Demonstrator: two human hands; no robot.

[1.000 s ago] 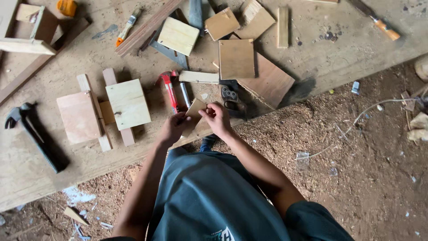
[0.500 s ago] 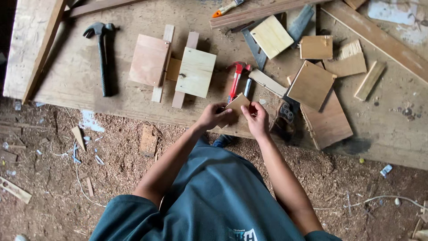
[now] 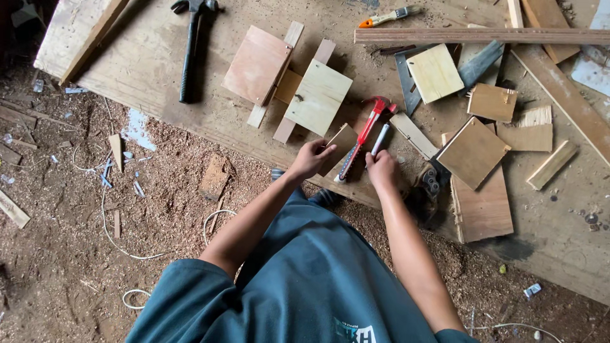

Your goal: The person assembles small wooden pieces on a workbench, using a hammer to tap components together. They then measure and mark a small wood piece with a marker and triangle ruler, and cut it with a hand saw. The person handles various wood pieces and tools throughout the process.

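Observation:
My left hand (image 3: 311, 158) grips a small thin plywood piece (image 3: 340, 143) by its near edge, resting it on the plank work surface (image 3: 190, 121). My right hand (image 3: 381, 170) holds a white marker pen (image 3: 379, 140) that points away from me, just right of a red utility knife (image 3: 362, 136) lying on the boards. Both forearms reach forward over my teal shirt.
A black hammer (image 3: 189, 51) lies at the upper left. Two plywood squares (image 3: 257, 63) (image 3: 318, 96) rest on thin slats. More plywood offcuts (image 3: 473, 152), a long strip (image 3: 483, 35) and a small saw (image 3: 387, 16) lie to the right. Sawdust and scraps cover the ground (image 3: 95, 190).
The view has swung so the boards sit further right and higher. My hands have moved apart: the left keeps the plywood piece, the right now holds the marker beside the knife.

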